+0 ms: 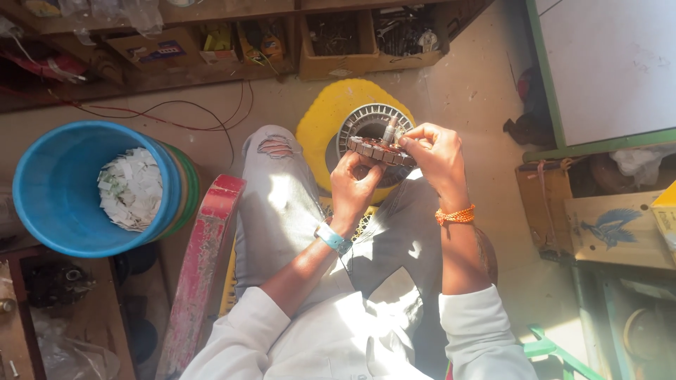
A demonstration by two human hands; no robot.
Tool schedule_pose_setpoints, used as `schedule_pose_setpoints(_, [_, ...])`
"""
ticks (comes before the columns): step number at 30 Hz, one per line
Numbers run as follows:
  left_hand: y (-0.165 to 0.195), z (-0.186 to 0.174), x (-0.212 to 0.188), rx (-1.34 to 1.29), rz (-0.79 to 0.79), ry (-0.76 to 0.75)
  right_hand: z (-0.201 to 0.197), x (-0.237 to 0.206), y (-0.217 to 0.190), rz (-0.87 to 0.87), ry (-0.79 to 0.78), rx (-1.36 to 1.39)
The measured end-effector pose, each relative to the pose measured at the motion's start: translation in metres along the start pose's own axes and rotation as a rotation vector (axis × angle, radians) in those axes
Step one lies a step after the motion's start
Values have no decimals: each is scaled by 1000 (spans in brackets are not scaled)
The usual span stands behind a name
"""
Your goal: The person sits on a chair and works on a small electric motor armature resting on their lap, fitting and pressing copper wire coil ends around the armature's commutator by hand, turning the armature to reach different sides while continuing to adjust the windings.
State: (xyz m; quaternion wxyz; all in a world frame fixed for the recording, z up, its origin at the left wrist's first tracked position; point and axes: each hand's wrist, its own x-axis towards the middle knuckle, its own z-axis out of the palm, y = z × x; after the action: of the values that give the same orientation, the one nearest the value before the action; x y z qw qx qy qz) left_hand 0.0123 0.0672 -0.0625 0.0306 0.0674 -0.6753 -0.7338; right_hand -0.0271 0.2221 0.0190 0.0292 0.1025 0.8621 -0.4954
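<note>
I hold a round brown motor stator (379,150) with a short metal shaft over my lap. My left hand (354,186) grips it from below, thumb on its near edge. Curled over its right rim is my right hand (438,153), fingertips pinching at the top by the shaft. Behind the stator a grey finned metal motor housing (373,116) rests on a yellow stool (325,123). My left wrist wears a blue band, my right an orange thread.
A blue bucket (49,190) of white paper scraps stands at left beside a red wooden bar (204,260). Wooden shelves with boxes of parts (338,35) run along the top. A green-framed white board (605,70) and cardboard boxes (605,225) sit at right.
</note>
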Motion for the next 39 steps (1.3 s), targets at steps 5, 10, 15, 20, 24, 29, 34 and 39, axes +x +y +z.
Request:
schedule_pose_setpoints(5, [5, 0, -8, -37, -58, 2, -7, -10, 4, -38, 76, 15])
schedule_pose_setpoints(10, [7, 2, -12, -26, 41, 31, -23, -35, -5, -49, 86, 66])
schedule_pose_setpoints(15, [12, 2, -14, -40, 3, 10, -19, -56, -16, 51, 105, -27])
schedule_pose_setpoints(20, [11, 3, -13, -105, -31, -2, -5, -69, -15, -44, 118, -126])
schedule_pose_setpoints(24, [8, 2, -14, -86, 1, -10, 9, -76, -5, -41, 139, -68])
schedule_pose_setpoints(29, [22, -13, -17, 383, 434, 46, 35, -85, 14, 55, 160, -5])
schedule_pose_setpoints(34, [46, -38, 21, 562, 880, -274, 56, -94, 39, 36, 210, 133])
schedule_pose_setpoints(39, [55, -41, 42, 650, 907, -403, 74, -105, 56, -291, 318, 52])
